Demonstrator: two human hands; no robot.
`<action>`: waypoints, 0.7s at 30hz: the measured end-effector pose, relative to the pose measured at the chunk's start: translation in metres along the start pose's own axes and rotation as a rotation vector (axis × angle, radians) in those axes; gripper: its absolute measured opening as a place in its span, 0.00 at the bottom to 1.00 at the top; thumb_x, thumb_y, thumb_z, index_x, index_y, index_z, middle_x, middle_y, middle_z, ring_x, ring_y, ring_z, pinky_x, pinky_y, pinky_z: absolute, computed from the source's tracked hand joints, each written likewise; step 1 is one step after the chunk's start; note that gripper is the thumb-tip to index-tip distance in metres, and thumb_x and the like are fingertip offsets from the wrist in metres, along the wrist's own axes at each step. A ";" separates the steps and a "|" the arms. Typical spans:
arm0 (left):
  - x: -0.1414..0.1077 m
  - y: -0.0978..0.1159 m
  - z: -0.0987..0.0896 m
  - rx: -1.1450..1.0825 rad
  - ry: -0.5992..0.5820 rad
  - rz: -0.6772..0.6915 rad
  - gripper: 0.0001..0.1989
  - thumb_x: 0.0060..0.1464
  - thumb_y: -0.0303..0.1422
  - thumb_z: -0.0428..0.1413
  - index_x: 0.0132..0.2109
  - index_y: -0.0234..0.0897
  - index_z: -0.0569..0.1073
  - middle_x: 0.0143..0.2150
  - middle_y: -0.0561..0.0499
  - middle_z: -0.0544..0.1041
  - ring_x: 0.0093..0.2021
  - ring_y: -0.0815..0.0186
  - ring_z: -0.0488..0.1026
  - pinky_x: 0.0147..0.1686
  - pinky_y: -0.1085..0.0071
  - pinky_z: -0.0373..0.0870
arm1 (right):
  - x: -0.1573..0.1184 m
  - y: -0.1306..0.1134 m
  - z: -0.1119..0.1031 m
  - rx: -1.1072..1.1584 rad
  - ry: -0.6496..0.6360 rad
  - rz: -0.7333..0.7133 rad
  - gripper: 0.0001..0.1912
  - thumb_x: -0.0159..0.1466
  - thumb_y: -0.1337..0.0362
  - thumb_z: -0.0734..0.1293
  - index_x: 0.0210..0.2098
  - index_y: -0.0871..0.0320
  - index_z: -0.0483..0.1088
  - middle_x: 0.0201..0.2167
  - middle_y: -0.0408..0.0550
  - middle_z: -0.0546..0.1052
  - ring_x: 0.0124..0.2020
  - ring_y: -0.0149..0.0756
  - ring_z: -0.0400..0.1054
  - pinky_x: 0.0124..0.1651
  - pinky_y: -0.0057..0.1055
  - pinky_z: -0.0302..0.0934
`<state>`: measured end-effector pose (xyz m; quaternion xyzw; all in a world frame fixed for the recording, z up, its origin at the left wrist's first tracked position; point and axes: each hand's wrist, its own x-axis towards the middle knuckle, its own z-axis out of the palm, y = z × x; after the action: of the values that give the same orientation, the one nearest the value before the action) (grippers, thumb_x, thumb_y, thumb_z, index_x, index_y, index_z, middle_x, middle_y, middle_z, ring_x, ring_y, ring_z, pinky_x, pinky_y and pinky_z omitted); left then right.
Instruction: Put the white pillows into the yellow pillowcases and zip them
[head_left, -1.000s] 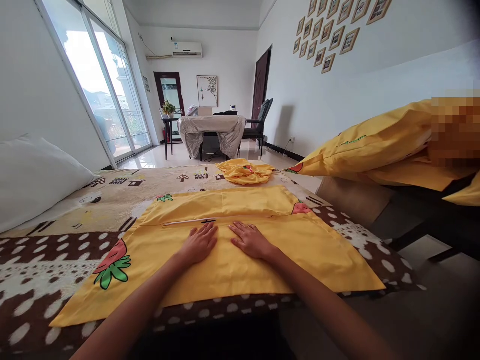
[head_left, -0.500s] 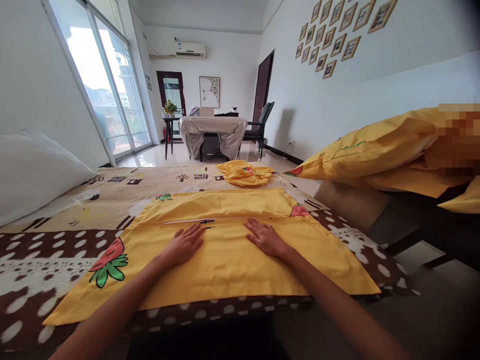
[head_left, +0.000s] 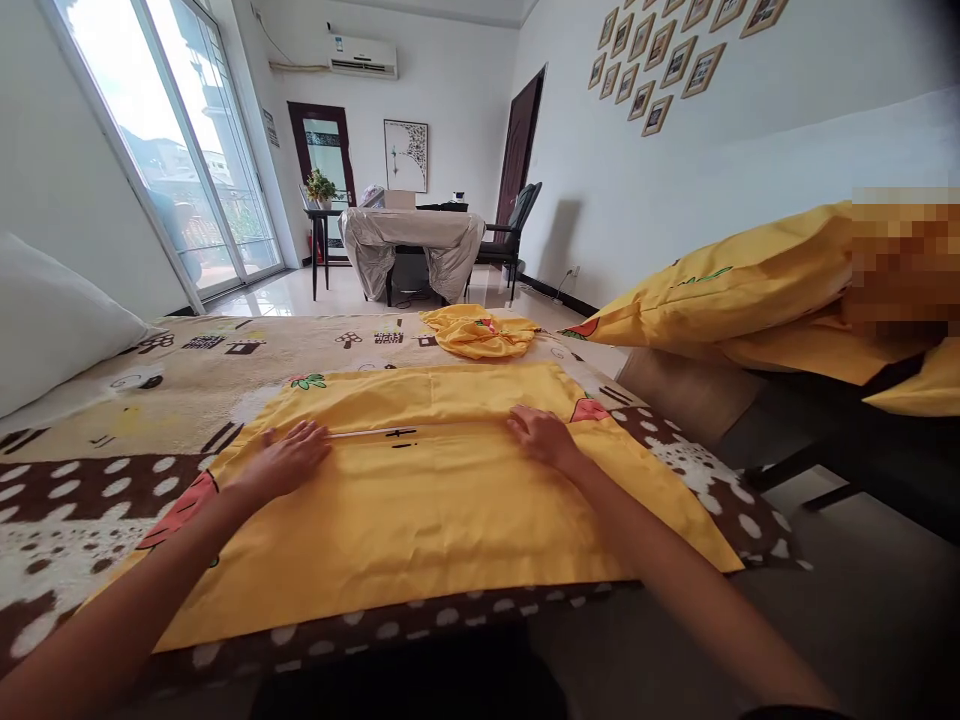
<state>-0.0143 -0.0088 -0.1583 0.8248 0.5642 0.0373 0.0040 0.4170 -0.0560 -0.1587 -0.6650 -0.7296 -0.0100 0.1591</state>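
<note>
A yellow pillowcase with red-and-green fruit prints lies spread flat in front of me. A slit with a pale edge runs across its upper part, beside small dark marks. My left hand rests palm down near the slit's left end, fingers stretched out on the cloth. On the right, my right hand lies on the fabric close to the same line, its fingers slightly bent and holding nothing that I can see.
The patterned blanket lies under the pillowcase. Beyond is a crumpled yellow cloth. A white pillow sits at left. At right, another person, blurred out, is beside a yellow-covered pillow. A covered table stands farther back.
My left hand has slid left along the pillowcase, away from the middle. My right hand has shifted slightly right and farther from me. The camera view has moved a little.
</note>
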 end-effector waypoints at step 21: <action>0.157 -0.056 0.024 -0.088 -0.158 -0.393 0.31 0.63 0.46 0.33 0.68 0.39 0.50 0.71 0.47 0.44 0.70 0.58 0.42 0.65 0.50 0.43 | 0.137 0.066 0.058 -0.092 -0.206 0.205 0.25 0.69 0.54 0.54 0.62 0.57 0.57 0.65 0.54 0.56 0.65 0.43 0.49 0.66 0.50 0.42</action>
<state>-0.0080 0.1590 -0.1763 0.6985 0.7098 -0.0042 0.0914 0.4603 0.0971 -0.1929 -0.7401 -0.6691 0.0412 0.0533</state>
